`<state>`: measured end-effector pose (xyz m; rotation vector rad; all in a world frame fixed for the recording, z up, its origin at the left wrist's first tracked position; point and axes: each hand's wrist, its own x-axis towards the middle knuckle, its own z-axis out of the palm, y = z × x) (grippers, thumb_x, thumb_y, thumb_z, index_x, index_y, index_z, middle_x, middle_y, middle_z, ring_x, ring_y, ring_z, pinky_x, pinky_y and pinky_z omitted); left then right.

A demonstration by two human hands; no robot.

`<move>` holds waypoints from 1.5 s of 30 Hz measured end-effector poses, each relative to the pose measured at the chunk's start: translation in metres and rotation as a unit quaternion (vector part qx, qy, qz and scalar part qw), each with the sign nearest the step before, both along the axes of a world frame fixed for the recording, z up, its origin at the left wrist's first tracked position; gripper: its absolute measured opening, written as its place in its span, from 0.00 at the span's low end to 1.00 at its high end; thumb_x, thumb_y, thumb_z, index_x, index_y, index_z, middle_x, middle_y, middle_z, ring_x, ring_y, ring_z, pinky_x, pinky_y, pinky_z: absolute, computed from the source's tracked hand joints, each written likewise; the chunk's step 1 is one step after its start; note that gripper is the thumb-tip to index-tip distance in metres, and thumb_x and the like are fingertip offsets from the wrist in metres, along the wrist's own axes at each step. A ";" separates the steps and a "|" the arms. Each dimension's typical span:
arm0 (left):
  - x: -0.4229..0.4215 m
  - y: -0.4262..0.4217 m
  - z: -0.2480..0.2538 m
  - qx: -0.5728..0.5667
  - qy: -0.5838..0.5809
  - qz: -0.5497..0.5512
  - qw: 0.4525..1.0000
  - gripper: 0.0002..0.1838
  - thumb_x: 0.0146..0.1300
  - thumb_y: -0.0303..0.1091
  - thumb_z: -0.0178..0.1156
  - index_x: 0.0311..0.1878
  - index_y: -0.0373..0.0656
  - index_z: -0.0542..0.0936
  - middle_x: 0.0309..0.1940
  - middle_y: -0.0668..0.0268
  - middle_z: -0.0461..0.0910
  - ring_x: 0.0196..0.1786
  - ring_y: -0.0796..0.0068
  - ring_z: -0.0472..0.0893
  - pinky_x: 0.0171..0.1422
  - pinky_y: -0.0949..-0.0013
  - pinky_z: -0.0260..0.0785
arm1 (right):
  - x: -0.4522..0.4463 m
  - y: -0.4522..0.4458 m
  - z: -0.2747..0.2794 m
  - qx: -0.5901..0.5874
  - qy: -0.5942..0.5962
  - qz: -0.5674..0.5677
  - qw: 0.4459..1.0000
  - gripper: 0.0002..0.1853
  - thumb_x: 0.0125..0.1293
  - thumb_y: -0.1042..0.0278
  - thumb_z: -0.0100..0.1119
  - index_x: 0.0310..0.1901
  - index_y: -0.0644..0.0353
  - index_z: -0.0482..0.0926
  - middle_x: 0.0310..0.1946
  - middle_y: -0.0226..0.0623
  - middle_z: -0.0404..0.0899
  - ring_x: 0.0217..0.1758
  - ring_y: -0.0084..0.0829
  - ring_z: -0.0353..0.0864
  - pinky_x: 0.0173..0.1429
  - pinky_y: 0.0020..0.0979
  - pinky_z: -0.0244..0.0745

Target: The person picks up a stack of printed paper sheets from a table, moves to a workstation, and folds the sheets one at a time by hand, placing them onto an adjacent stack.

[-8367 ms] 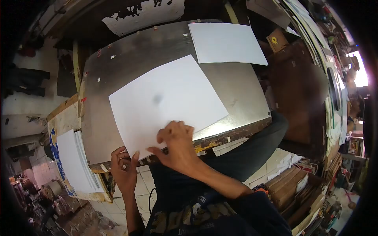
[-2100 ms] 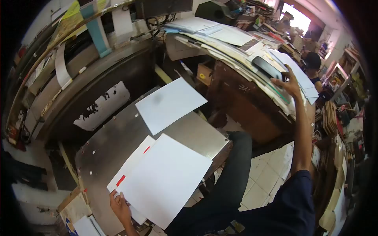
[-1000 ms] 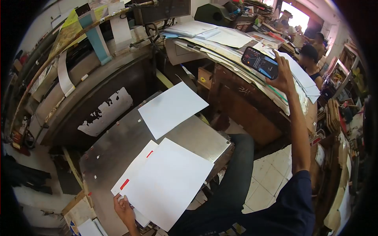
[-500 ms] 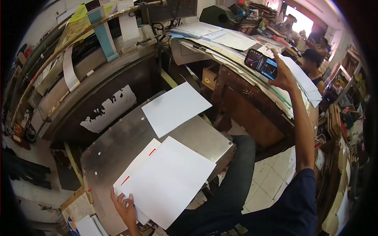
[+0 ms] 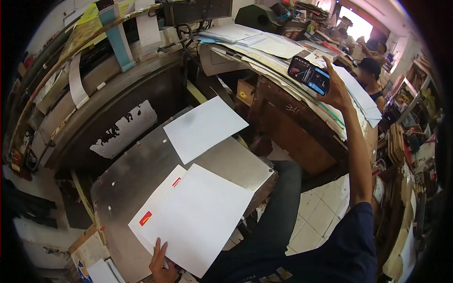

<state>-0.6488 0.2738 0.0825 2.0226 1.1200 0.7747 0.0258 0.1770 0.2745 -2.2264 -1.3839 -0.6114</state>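
Observation:
My left hand (image 5: 163, 262) is at the lower left edge of a large white sheet (image 5: 203, 217), its visible fingers stretched over the paper edge. Beneath it a second white sheet (image 5: 158, 200) sticks out on the left, with red and yellow printed marks. Both lie on a metal-topped table (image 5: 118, 198). My right hand (image 5: 337, 92), raised, grips a smartphone (image 5: 309, 74) by its right end, and its screen is lit. Another white sheet (image 5: 206, 128) lies farther back on the metal top.
A wooden cabinet (image 5: 292, 127) stands at the right, with stacked papers (image 5: 236, 35) on top. Dark machinery with a curved rail (image 5: 108, 33) fills the left. A person in a dark cap (image 5: 370, 70) is at the far right, near shelves with piled goods (image 5: 398, 141).
My left hand has moved down and right from the sheet's left corner. More of the lower sheet's red print shows. The smartphone stays in my right hand as the view shifts slightly.

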 end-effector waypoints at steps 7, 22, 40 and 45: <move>-0.001 -0.002 0.008 0.030 0.040 -0.037 0.998 0.30 0.50 0.18 0.60 0.61 0.36 0.82 0.68 0.42 0.74 0.69 0.43 0.76 0.77 0.48 0.62 | -0.001 0.001 0.001 -0.003 -0.018 0.016 1.000 0.66 0.37 0.69 0.75 0.82 0.50 0.46 0.64 0.59 0.74 0.67 0.57 0.74 0.74 0.46 0.68; -0.049 0.037 -0.010 0.372 0.121 0.051 0.919 0.20 0.55 0.24 0.65 0.53 0.48 0.83 0.45 0.69 0.85 0.46 0.66 0.82 0.59 0.57 0.64 | 0.056 -0.010 -0.037 0.032 0.242 0.032 0.969 0.57 0.48 0.58 0.79 0.79 0.60 0.56 0.54 0.54 0.83 0.57 0.44 0.82 0.64 0.41 0.75; 0.002 0.058 0.041 -0.055 -0.304 0.192 0.932 0.17 0.76 0.34 0.60 0.61 0.35 0.76 0.46 0.68 0.84 0.48 0.85 0.78 0.54 0.77 0.70 | -0.296 0.093 -0.111 -0.037 0.547 0.319 0.773 0.30 0.66 0.57 0.73 0.60 0.72 0.77 0.50 0.40 0.84 0.51 0.26 0.81 0.59 0.30 0.72; -0.021 0.040 0.014 -0.134 -0.338 0.166 0.917 0.27 0.68 0.26 0.66 0.70 0.38 0.74 0.59 0.53 0.81 0.53 0.75 0.82 0.62 0.68 0.75 | -0.337 0.116 -0.149 -0.016 0.599 0.261 0.757 0.20 0.66 0.66 0.72 0.54 0.70 0.80 0.46 0.38 0.86 0.46 0.23 0.81 0.54 0.27 0.74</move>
